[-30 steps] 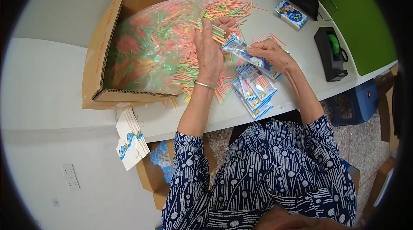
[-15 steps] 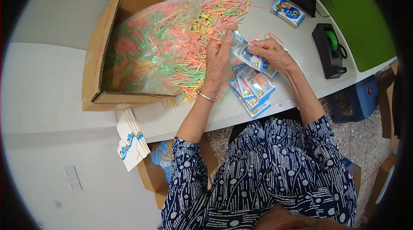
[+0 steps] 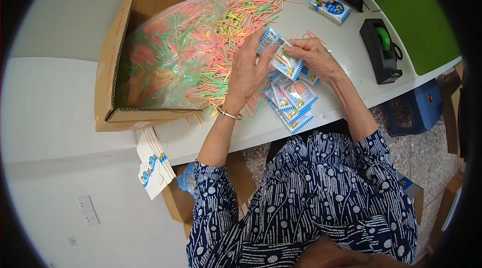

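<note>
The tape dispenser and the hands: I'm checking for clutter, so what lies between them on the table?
In the head view, bare white table separates the black tape dispenser from the right hand.

One cardboard box (image 3: 108, 82) lies on its side on the table (image 3: 331, 32); everything else is counted from it. One clear bag (image 3: 165, 57) sits inside it. Sticks (image 3: 241, 17) spilling from its mouth: too many to count. Two hands beyond them share one packet (image 3: 281, 59). Packets stacked below that: at least four. Two small boxes (image 3: 330, 6) lie farther off, one tape dispenser (image 3: 381, 49) farthest.
</note>
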Demonstrator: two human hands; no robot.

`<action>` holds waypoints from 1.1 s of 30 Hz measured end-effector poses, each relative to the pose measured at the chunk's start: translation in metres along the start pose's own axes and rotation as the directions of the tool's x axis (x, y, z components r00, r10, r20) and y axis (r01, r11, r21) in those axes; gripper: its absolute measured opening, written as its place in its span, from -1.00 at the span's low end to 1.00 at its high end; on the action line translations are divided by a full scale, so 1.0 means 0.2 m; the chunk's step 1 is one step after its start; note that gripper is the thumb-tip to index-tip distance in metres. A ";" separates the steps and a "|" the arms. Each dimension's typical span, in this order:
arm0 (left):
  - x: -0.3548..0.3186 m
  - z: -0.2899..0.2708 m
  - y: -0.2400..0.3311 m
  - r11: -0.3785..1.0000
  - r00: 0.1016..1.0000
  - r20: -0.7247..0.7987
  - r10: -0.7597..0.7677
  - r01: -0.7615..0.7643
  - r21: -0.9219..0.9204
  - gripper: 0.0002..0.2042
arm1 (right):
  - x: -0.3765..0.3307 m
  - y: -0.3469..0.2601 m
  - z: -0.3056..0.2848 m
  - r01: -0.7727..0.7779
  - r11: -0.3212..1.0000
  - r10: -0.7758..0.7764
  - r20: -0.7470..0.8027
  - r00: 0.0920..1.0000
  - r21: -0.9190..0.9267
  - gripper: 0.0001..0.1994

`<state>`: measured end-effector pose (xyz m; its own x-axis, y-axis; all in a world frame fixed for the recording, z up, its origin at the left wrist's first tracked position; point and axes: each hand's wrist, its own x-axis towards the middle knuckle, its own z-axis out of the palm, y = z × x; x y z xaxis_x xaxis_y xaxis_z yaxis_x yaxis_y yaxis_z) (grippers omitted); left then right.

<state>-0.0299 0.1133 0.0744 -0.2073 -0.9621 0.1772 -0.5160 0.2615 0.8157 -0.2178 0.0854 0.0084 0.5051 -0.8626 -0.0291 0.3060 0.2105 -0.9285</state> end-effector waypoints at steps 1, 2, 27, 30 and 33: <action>0.00 0.00 0.00 1.000 1.000 -0.022 0.009 -0.008 0.023 -0.61 | 0.00 0.01 0.00 0.009 1.000 -0.009 0.017 1.000 0.001 -0.71; 0.00 0.01 -0.01 0.999 0.999 -0.043 0.018 -0.016 0.046 -0.63 | 0.00 0.01 -0.01 0.019 1.000 -0.019 0.032 0.999 0.002 -0.71; -0.13 0.12 -0.06 0.961 0.973 0.219 -0.065 0.120 -0.248 -0.66 | -0.12 -0.05 -0.18 0.020 0.863 -0.156 -0.229 0.961 -0.505 -0.71; -0.20 0.18 -0.10 0.932 0.984 0.133 0.116 -0.154 0.328 -0.55 | -0.11 0.07 -0.21 0.042 0.384 -0.509 -0.174 0.843 -0.922 -0.70; -0.17 0.18 -0.11 0.864 0.972 0.105 0.210 -0.235 0.445 -0.55 | -0.12 0.11 -0.19 -0.014 0.197 -0.515 -0.115 0.850 -0.980 -0.75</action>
<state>-0.0409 0.1438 0.0314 -0.3972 -0.8722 0.2856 -0.7670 0.4863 0.4185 -0.2536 0.0927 -0.0250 0.1785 -0.8942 0.4105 -0.7381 -0.3976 -0.5451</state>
